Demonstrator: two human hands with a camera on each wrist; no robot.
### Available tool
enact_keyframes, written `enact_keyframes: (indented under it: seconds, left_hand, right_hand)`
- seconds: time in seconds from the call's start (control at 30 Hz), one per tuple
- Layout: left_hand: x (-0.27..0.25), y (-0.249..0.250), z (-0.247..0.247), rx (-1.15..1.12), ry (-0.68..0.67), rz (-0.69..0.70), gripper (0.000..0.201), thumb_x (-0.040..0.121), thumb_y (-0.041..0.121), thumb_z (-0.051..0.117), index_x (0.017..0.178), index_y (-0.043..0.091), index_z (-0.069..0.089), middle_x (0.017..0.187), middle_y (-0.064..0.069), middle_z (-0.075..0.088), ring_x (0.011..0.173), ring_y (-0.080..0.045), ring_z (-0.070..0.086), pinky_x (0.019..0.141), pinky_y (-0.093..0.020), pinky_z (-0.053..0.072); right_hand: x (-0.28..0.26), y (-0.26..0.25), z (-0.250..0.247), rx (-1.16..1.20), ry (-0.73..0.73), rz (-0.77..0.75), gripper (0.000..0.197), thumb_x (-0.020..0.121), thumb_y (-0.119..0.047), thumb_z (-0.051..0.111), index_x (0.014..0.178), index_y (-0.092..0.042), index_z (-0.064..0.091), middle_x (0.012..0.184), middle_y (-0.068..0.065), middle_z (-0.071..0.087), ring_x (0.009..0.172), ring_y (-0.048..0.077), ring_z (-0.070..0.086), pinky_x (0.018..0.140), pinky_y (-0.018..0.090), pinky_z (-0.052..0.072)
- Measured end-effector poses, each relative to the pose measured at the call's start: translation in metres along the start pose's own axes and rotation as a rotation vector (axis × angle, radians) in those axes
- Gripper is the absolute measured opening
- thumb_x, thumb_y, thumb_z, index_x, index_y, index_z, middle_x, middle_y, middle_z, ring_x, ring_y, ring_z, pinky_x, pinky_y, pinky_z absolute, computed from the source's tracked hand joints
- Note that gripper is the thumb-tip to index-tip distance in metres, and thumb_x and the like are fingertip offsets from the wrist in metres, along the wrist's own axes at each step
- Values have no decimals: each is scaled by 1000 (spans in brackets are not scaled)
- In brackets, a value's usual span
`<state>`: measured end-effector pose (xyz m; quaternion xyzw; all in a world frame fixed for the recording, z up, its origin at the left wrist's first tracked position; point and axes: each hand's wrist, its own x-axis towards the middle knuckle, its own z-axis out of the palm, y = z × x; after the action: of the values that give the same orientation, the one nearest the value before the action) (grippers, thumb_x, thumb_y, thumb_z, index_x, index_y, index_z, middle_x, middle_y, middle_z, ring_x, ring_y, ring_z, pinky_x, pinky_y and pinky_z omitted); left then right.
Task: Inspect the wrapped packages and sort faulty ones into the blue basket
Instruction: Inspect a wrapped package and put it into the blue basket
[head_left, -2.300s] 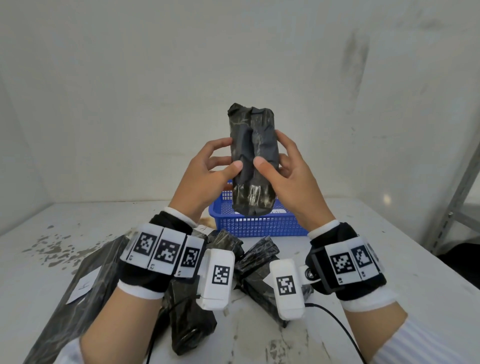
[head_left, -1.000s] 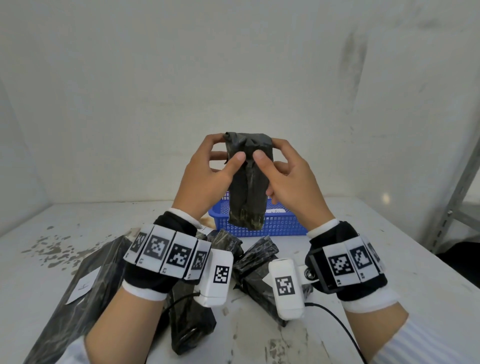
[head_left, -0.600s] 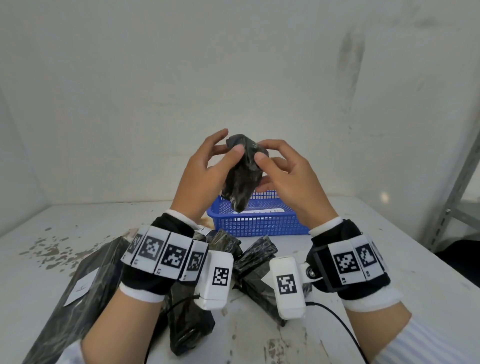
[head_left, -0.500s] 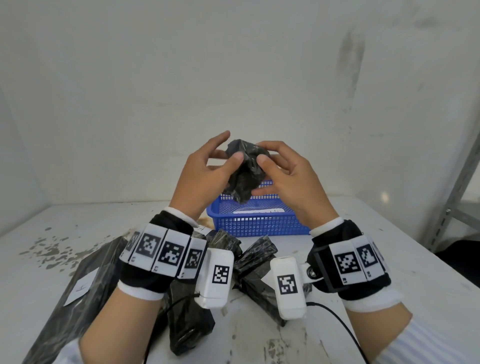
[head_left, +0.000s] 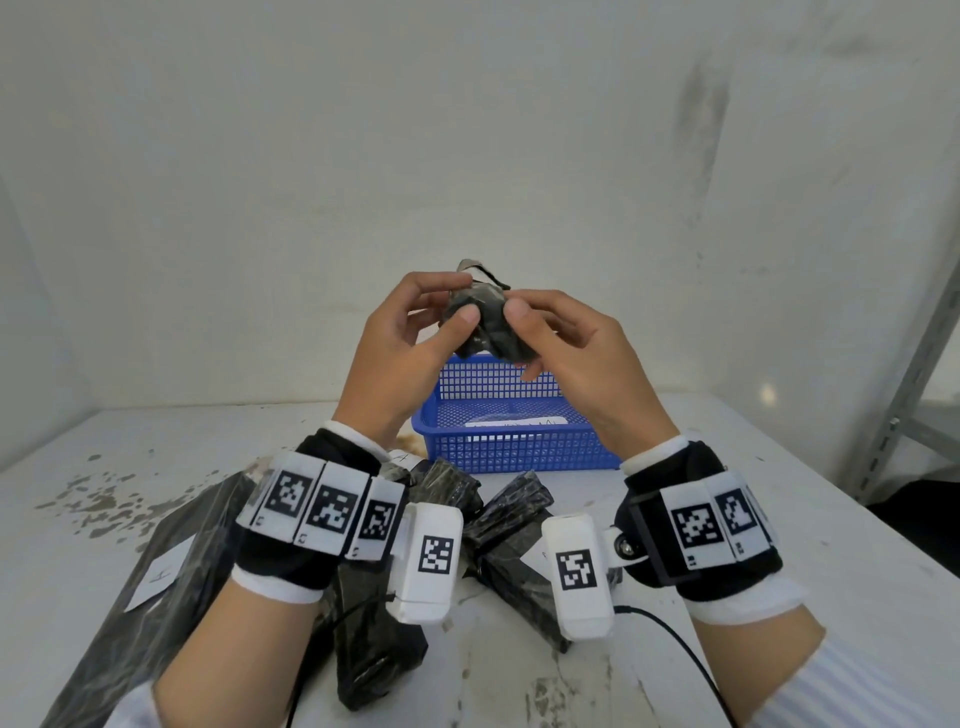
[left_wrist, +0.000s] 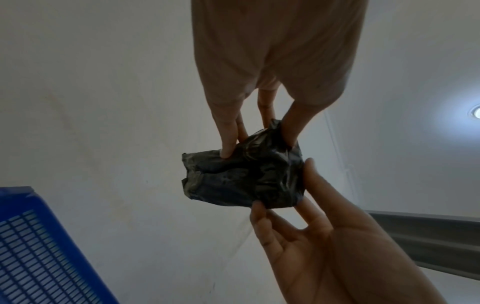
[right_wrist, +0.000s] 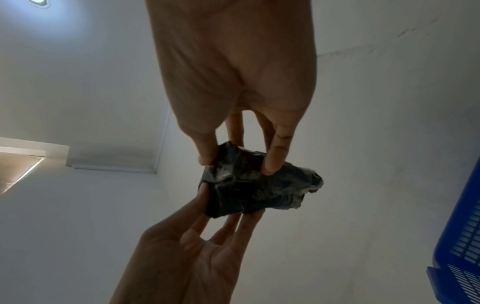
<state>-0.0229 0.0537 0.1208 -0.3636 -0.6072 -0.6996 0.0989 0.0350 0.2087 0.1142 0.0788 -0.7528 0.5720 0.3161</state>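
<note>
I hold a black plastic-wrapped package (head_left: 488, 332) in the air above the blue basket (head_left: 519, 449), end-on to the head view. My left hand (head_left: 457, 299) pinches its left side between thumb and fingers. My right hand (head_left: 524, 338) pinches its right side, with the thumb on top and the fingers beneath. In the left wrist view the crumpled package (left_wrist: 241, 181) hangs from my left hand (left_wrist: 259, 146), and the right hand's fingertips (left_wrist: 309, 164) touch its edge. The right wrist view shows my right hand (right_wrist: 237, 163) gripping the package (right_wrist: 259, 191).
Several more black wrapped packages (head_left: 374, 634) lie on the white table (head_left: 779, 519) under my wrists. A large flat one with a white label (head_left: 161, 574) is at the left. A white slip (head_left: 514, 423) lies in the basket. A metal shelf upright (head_left: 914, 374) stands at the right.
The package stood upright in both hands. It has been lowered and tipped until its end faces me, and the hands have shifted their hold.
</note>
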Motion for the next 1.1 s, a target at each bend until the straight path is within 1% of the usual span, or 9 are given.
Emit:
enact_keyframes:
  seconds: [0.1, 0.2, 0.37, 0.47, 0.57, 0.7, 0.8, 0.97, 1.1]
  left_hand:
    - [-1, 0, 1, -19, 12, -11, 28, 86, 18, 65, 112, 10, 63, 101, 0, 67, 105, -22, 65, 97, -43, 52]
    - [1, -4, 0, -16, 35, -14, 21, 90, 11, 65, 111, 9, 62, 104, -3, 67, 109, -29, 64, 91, -39, 54]
    - [2, 0, -2, -63, 70, -82, 17, 86, 22, 67, 99, 12, 63, 86, 7, 72, 84, -11, 70, 77, -30, 59]
    - [3, -2, -5, -14, 104, -83, 30, 89, 5, 65, 117, 14, 58, 100, 3, 64, 80, -6, 69, 69, -23, 56]
    - [4, -1, -6, -15, 74, -109, 49, 89, -5, 61, 132, 15, 51, 102, 1, 59, 84, -10, 66, 70, -24, 56]
    - [6, 0, -5, -11, 98, -155, 39, 91, 14, 65, 130, 13, 59, 87, 4, 59, 81, -8, 66, 86, -34, 57]
    - [5, -2, -5, 37, 101, -167, 24, 91, 14, 64, 115, 14, 66, 85, 0, 61, 83, -15, 65, 91, -44, 56]
    - [2, -7, -1, 44, 102, -199, 18, 90, 17, 66, 107, 12, 64, 105, -3, 69, 92, -15, 67, 86, -38, 56]
    - [2, -8, 0, 75, 112, -200, 19, 88, 19, 69, 104, 14, 59, 102, -2, 69, 87, -17, 68, 81, -40, 59]
  right_hand:
    - [1, 1, 2, 29, 1, -6, 27, 97, -23, 64, 121, -11, 68, 112, 7, 73, 86, 6, 71, 72, 21, 56]
    - [1, 4, 3, 19, 1, -7, 26, 96, -23, 66, 121, -14, 69, 114, 6, 73, 95, 13, 72, 81, 28, 59]
    - [-1, 4, 4, 26, 2, -5, 25, 94, -17, 69, 119, -14, 70, 110, -3, 74, 86, 8, 71, 79, 20, 56]
    - [-3, 4, 7, 89, 15, 16, 17, 96, -19, 66, 111, -13, 72, 103, -2, 75, 87, 11, 70, 82, 25, 57]
    - [-3, 5, 8, 124, 42, 31, 7, 93, -19, 70, 99, -16, 68, 96, -6, 73, 79, 7, 69, 78, 22, 56]
    - [-2, 8, 8, 114, -16, 32, 37, 89, -6, 73, 115, -25, 56, 106, 8, 73, 86, 18, 73, 78, 28, 59]
    - [-2, 9, 9, 98, -12, 51, 54, 90, -14, 73, 133, -33, 45, 108, 4, 75, 94, 19, 73, 84, 33, 60]
    - [1, 10, 13, 19, 19, 88, 54, 92, -23, 72, 141, -27, 49, 103, -1, 77, 96, 30, 71, 89, 45, 59]
    - [0, 7, 11, 16, 33, 111, 46, 94, -31, 69, 136, -27, 54, 100, 3, 77, 91, 22, 74, 84, 40, 62]
